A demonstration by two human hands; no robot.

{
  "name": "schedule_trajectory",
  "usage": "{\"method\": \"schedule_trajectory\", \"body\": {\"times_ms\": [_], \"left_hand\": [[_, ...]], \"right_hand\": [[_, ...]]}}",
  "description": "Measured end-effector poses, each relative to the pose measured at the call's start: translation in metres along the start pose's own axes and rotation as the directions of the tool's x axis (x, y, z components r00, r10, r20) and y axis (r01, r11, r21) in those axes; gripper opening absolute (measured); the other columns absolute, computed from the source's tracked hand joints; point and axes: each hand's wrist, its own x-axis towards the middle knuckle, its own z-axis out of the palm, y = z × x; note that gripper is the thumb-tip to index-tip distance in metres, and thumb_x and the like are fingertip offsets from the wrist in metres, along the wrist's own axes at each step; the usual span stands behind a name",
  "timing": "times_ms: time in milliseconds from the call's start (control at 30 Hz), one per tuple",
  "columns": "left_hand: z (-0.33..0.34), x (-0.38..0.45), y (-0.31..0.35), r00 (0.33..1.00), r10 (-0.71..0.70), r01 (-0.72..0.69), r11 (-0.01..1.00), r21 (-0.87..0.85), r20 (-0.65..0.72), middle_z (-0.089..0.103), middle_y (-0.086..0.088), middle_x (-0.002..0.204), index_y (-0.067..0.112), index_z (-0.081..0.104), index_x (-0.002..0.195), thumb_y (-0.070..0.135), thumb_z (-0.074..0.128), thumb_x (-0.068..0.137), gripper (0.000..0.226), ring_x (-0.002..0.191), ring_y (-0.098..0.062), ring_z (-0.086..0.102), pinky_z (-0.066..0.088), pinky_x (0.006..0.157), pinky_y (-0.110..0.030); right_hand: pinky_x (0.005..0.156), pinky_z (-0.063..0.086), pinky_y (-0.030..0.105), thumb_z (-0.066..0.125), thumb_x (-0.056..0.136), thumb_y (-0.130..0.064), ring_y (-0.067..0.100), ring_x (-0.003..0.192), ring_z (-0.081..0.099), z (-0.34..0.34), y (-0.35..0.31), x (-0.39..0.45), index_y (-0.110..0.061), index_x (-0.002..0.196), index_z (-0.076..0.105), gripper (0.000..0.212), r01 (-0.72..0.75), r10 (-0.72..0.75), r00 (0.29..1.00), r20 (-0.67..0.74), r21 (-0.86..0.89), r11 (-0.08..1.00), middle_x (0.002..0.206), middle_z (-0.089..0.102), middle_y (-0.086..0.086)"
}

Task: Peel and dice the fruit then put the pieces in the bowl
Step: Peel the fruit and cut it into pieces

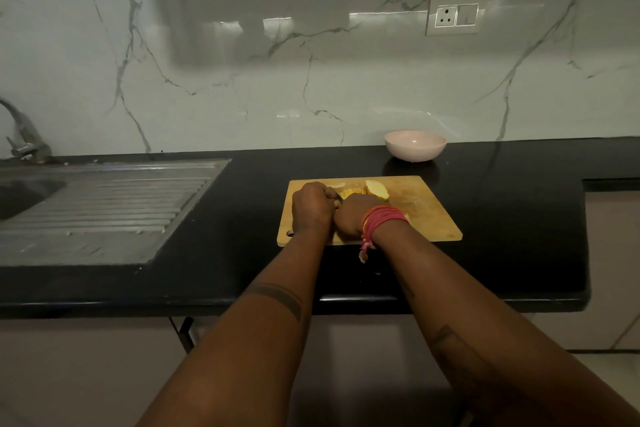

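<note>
At a dark kitchen counter [502,218], a person works peeled yellow fruit [376,189] on a wooden cutting board [429,218], both hands drawn together near the board's middle. The left hand [311,206] sits on the left side of the pile with its fingers curled round what appears to be a knife [337,198], only a dark sliver of which shows between the two hands; the blade itself is hidden. The right hand [353,215], wrist wrapped in red thread bands [382,218], lies just right of it with knuckles bent over the near part of the fruit, though whether those fingers pinch a piece or merely press down on it cannot be told from this angle. The fruit lies just beyond both sets of fingers, toward the wall: a larger uncut piece at the far right of the pile, thin slices fanned beside it to its left, and a pale strip [337,185], probably a slice or a scrap of peel, at the far left. The pile's long axis runs left to right across the board, so the coming cut appears to run crosswise to it. The pink bowl [415,146] stands on the counter beyond the board's far right corner, apart from it, and nothing can be seen in it; the right hand is the nearer one to it. A steel sink drainboard [104,204] lies well to the left.
</note>
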Motion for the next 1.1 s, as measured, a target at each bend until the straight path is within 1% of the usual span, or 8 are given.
{"method": "schedule_trajectory", "body": {"times_ms": [167, 400, 467, 633, 733, 800, 967, 1100], "left_hand": [[0.001, 0.002, 0.0, 1.0, -0.011, 0.011, 1.0, 0.011, 0.005, 0.074, 0.003, 0.09, 0.015, 0.079, 0.089, 0.007, 0.072, 0.091, 0.011, 0.087, -0.009, 0.067, 0.059, 0.084, -0.031], [0.003, 0.001, -0.001, 0.999, -0.037, 0.037, 0.999, 0.024, -0.018, 0.073, 0.003, 0.087, 0.016, 0.078, 0.089, 0.009, 0.074, 0.09, 0.008, 0.084, -0.009, 0.066, 0.056, 0.079, -0.028], [0.004, 0.001, 0.0, 0.998, -0.05, 0.05, 0.999, 0.009, -0.029, 0.073, 0.003, 0.085, 0.016, 0.078, 0.088, 0.01, 0.075, 0.089, 0.007, 0.083, -0.009, 0.067, 0.058, 0.08, -0.031], [0.004, -0.002, 0.001, 0.997, -0.058, 0.058, 0.998, -0.008, -0.041, 0.073, 0.002, 0.087, 0.016, 0.078, 0.089, 0.012, 0.075, 0.09, 0.006, 0.085, -0.011, 0.066, 0.056, 0.081, -0.031], [0.003, -0.005, 0.004, 0.997, -0.066, 0.066, 0.998, -0.008, -0.041, 0.073, 0.001, 0.089, 0.016, 0.078, 0.092, 0.013, 0.075, 0.09, 0.005, 0.088, -0.012, 0.065, 0.052, 0.079, -0.028], [0.002, -0.007, 0.006, 0.997, -0.072, 0.072, 0.997, 0.0, -0.03, 0.072, 0.001, 0.091, 0.017, 0.077, 0.094, 0.014, 0.075, 0.091, 0.005, 0.089, -0.012, 0.065, 0.049, 0.077, -0.026], [-0.004, -0.006, 0.008, 0.996, -0.089, 0.089, 0.996, 0.01, 0.021, 0.069, 0.001, 0.101, 0.021, 0.073, 0.097, 0.011, 0.072, 0.092, 0.011, 0.096, -0.012, 0.062, 0.052, 0.081, -0.025], [-0.004, -0.011, 0.017, 0.993, -0.084, 0.084, 0.996, 0.001, 0.084, 0.062, -0.002, 0.123, 0.02, 0.064, 0.122, 0.007, 0.066, 0.091, 0.033, 0.107, -0.015, 0.057, 0.047, 0.081, -0.022]], "right_hand": [[0.081, 0.05, 0.036, 0.052, 0.099, -0.014, 0.028, 0.09, 0.059, 0.003, 0.001, 0.007, -0.002, 0.122, 0.066, 0.028, 0.01, -0.01, 0.999, 0.044, 0.007, 1.0, 0.099, 0.061, 0.012], [0.079, 0.046, 0.035, 0.047, 0.101, -0.006, 0.034, 0.096, 0.059, -0.002, 0.0, -0.006, 0.011, 0.139, 0.047, 0.042, -0.013, 0.001, 0.99, 0.139, 0.09, 0.996, 0.1, 0.061, 0.018], [0.073, 0.044, 0.033, 0.043, 0.102, -0.002, 0.037, 0.102, 0.061, -0.005, 0.002, -0.016, 0.012, 0.133, 0.053, 0.035, -0.013, -0.003, 0.989, 0.146, 0.11, 0.994, 0.109, 0.061, 0.023], [0.076, 0.04, 0.031, 0.036, 0.104, -0.009, 0.015, 0.065, 0.046, -0.002, 0.01, -0.025, -0.004, 0.09, 0.062, 0.03, -0.044, 0.037, 0.992, 0.118, 0.055, 0.997, 0.074, 0.048, 0.005], [0.078, 0.04, 0.031, 0.036, 0.104, -0.009, 0.023, 0.085, 0.056, -0.002, 0.015, -0.033, 0.002, 0.116, 0.066, 0.034, -0.098, 0.082, 0.982, 0.169, 0.09, 0.991, 0.092, 0.058, 0.012], [0.077, 0.04, 0.031, 0.037, 0.104, -0.01, 0.027, 0.094, 0.059, -0.001, 0.022, -0.038, 0.003, 0.114, 0.065, 0.032, -0.102, 0.08, 0.983, 0.167, 0.128, 0.986, 0.103, 0.061, 0.016], [0.064, 0.04, 0.028, 0.038, 0.103, -0.014, 0.021, 0.081, 0.053, -0.004, 0.047, -0.043, 0.002, 0.117, 0.063, 0.033, -0.152, 0.118, 0.986, 0.118, 0.351, 0.924, 0.09, 0.054, 0.01], [0.063, 0.042, 0.029, 0.045, 0.1, -0.018, 0.018, 0.071, 0.048, -0.007, 0.067, -0.034, 0.002, 0.126, 0.061, 0.036, -0.15, 0.172, 0.985, -0.004, 0.464, 0.873, 0.083, 0.052, 0.004]]}}
